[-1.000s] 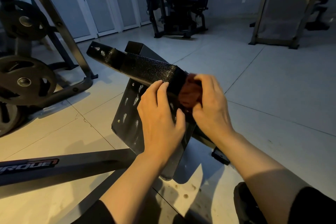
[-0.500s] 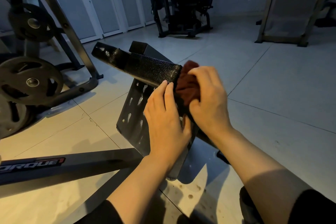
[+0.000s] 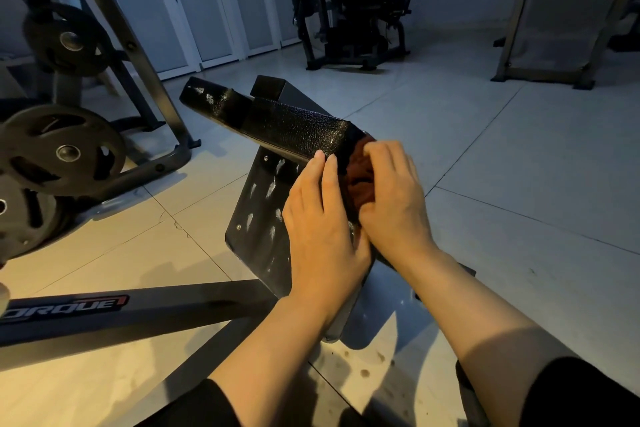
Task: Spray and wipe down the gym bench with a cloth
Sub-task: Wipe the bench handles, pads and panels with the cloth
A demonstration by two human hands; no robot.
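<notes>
Bench pad (image 3: 277,125), black textured vinyl, is sitting centre frame, long axis running from upper left down to lower right, far end pointing toward the weight rack side, near end tilting down toward the person. Below it a dark metal plate (image 3: 256,218) is slanting down to the floor, showing pale smear marks and two small bolts. Cloth (image 3: 360,180), dark reddish brown, is bunching against the near end of the pad, between the two hands. Right hand (image 3: 391,198) is curling over the cloth, fingers bent and pressing it onto the pad end. Left hand (image 3: 318,218) is lying flat on the plate just beside the cloth, fingers straight and together, fingertips touching the pad's lower edge; it is holding nothing, only bracing. Both forearms are coming in from the bottom edge, dark sleeves (image 3: 588,392) pushed up past the wrist. A frame bar (image 3: 138,312) with partly visible red-outlined lettering is running along the floor at lower left. Weight plates (image 3: 62,149) are hanging on a rack (image 3: 145,80) at left, well apart from the pad. Tiled floor (image 3: 502,166) is spreading out to the right. A seated machine (image 3: 356,10) is standing far back near the white doors (image 3: 214,3).
</notes>
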